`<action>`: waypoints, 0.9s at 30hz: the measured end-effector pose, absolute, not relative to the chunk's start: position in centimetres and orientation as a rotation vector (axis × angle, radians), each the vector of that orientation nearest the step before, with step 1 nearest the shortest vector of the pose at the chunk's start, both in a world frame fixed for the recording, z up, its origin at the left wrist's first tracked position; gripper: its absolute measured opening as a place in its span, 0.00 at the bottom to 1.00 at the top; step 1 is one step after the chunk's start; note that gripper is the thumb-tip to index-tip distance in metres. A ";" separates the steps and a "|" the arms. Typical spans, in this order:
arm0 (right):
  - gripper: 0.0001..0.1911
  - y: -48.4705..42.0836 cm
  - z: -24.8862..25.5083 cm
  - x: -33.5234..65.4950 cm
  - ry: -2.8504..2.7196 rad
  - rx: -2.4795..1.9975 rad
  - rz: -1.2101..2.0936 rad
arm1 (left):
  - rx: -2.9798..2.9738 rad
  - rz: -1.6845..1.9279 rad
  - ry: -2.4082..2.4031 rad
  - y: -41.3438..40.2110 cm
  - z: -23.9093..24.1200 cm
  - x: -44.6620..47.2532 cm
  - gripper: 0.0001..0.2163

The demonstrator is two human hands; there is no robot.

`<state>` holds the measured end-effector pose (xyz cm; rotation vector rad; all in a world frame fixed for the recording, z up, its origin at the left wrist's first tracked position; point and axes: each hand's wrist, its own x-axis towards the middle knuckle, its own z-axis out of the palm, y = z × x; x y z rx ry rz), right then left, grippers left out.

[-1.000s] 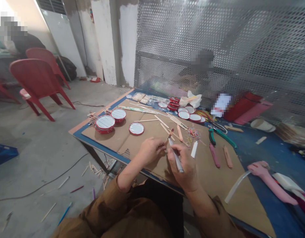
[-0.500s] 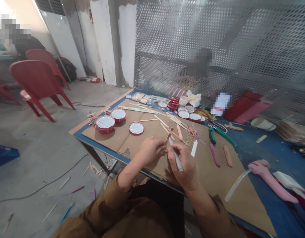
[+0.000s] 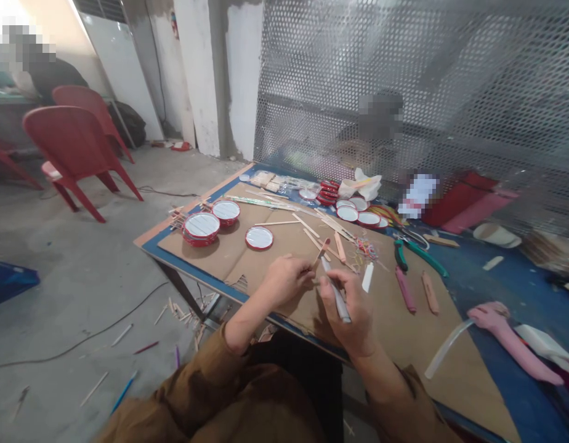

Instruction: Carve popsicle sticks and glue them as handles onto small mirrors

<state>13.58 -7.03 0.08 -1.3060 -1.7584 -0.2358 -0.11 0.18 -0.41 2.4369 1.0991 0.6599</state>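
My left hand [image 3: 288, 280] is closed, its fingertips pinching a thin wooden craft stick [image 3: 323, 249] that points up and has a reddish-brown tip. My right hand [image 3: 353, 307] wraps round a pale grey marker [image 3: 337, 290], held like a pen. The marker's upper end is close to the stick; whether they touch I cannot tell. Just right of that hand lies a white cap-like piece [image 3: 368, 277]. Loose craft sticks [image 3: 314, 243] and a peach marker [image 3: 340, 247] are beyond my hands. A red-rimmed white disc [image 3: 259, 238] lies to the left.
Brown cardboard [image 3: 233, 246] covers much of the blue table. Two small red drums [image 3: 201, 227] stand left; more red-rimmed discs [image 3: 368, 219] lie at the back. Green-handled pliers [image 3: 423, 257], pink and peach markers [image 3: 406, 289] and a pink glue gun [image 3: 510, 338] are right. Perforated metal [image 3: 312, 92] rises behind.
The whole view has shifted slightly, so things sit a little further right. Both hands keep their holds on the craft stick and the marker, with hardly any movement between them.
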 end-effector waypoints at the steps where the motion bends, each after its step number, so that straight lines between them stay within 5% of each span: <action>1: 0.06 -7.0 0.0 13.6 -1.765 -1.307 -0.236 | 2.438 0.656 1.103 0.2 -0.4 -0.1 0.10; 27: 0.04 -7.1 0.1 13.6 -1.784 -1.292 -0.243 | 2.422 0.647 1.091 0.2 -0.1 -0.1 0.09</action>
